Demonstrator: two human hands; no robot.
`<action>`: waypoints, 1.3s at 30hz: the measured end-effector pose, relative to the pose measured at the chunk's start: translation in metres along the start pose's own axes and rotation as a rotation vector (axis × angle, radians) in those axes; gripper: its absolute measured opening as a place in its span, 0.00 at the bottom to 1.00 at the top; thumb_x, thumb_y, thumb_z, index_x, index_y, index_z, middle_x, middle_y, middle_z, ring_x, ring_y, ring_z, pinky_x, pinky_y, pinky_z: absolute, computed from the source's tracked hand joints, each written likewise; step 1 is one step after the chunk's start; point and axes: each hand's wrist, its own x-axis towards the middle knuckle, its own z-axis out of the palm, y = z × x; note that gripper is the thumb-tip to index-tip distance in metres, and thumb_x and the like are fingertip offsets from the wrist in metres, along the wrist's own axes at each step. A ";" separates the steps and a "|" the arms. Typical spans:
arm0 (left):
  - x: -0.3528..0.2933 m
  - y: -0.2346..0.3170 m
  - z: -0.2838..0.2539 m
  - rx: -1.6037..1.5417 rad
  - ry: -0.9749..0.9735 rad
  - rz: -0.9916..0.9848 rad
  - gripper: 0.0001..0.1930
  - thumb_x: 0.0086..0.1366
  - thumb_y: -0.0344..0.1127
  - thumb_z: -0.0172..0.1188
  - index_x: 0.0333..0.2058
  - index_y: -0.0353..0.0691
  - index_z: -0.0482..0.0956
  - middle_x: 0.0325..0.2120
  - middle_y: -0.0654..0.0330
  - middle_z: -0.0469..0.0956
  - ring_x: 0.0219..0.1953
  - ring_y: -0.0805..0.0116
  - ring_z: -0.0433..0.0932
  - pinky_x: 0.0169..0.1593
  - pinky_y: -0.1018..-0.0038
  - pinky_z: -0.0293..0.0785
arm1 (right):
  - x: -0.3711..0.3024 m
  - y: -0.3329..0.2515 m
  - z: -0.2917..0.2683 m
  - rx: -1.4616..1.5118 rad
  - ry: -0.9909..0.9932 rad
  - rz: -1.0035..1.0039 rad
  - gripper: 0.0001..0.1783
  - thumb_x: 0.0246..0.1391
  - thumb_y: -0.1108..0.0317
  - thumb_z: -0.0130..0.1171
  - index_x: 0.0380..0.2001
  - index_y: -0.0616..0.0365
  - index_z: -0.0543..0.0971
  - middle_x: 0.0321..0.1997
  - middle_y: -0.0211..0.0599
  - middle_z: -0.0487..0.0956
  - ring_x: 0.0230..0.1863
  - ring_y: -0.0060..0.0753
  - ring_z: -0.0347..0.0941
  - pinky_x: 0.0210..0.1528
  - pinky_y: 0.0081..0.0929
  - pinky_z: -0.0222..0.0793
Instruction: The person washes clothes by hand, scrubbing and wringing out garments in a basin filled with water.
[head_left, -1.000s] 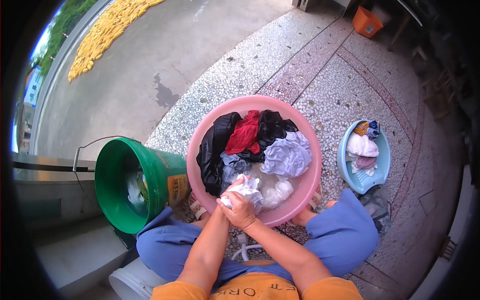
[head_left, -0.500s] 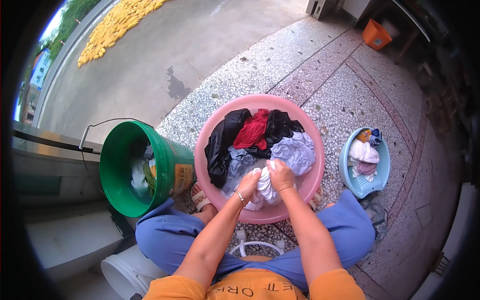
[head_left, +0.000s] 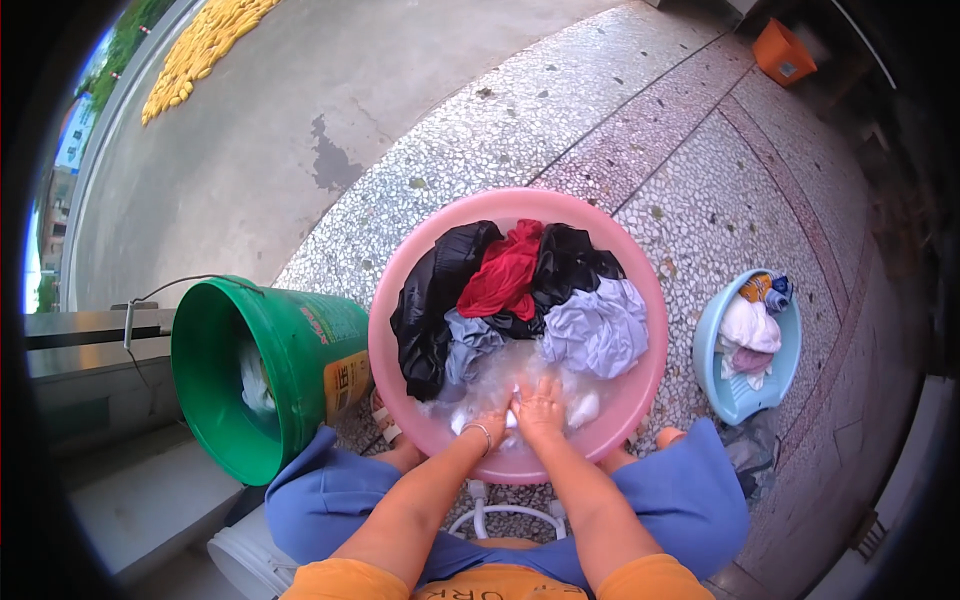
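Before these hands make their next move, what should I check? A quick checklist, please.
1. Both hands over the pink basin: ok, left hand and right hand are side by side, low at its near side.
2. Firm grip on the white cloth: cannot tell, hands and cloudy water hide too much.
3. Red cloth clear of the hands: ok, it lies farther back.
4. Wrists bare: not ok, a bracelet circles the left one.
5. Blue basin apart from the pink one: ok, floor shows between them.
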 end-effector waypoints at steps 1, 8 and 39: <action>0.018 -0.002 0.007 -0.001 -0.008 0.015 0.40 0.55 0.44 0.55 0.62 0.50 0.42 0.55 0.42 0.60 0.55 0.48 0.63 0.58 0.63 0.56 | 0.013 0.012 0.011 -0.008 0.000 0.015 0.27 0.50 0.48 0.47 0.54 0.42 0.64 0.57 0.48 0.61 0.60 0.55 0.53 0.56 0.58 0.51; 0.105 -0.058 0.056 0.157 -0.287 0.098 0.22 0.51 0.41 0.55 0.44 0.36 0.74 0.46 0.49 0.72 0.47 0.55 0.72 0.51 0.67 0.66 | 0.074 0.037 0.024 0.178 -0.375 0.036 0.23 0.53 0.56 0.39 0.49 0.54 0.70 0.50 0.46 0.71 0.52 0.47 0.66 0.56 0.43 0.57; -0.061 0.028 -0.041 -2.598 -0.438 0.671 0.15 0.64 0.42 0.44 0.41 0.40 0.73 0.35 0.54 0.75 0.36 0.61 0.75 0.41 0.68 0.74 | -0.111 -0.079 -0.089 0.630 0.736 -0.296 0.21 0.37 0.57 0.64 0.33 0.59 0.75 0.31 0.44 0.71 0.39 0.49 0.68 0.42 0.38 0.64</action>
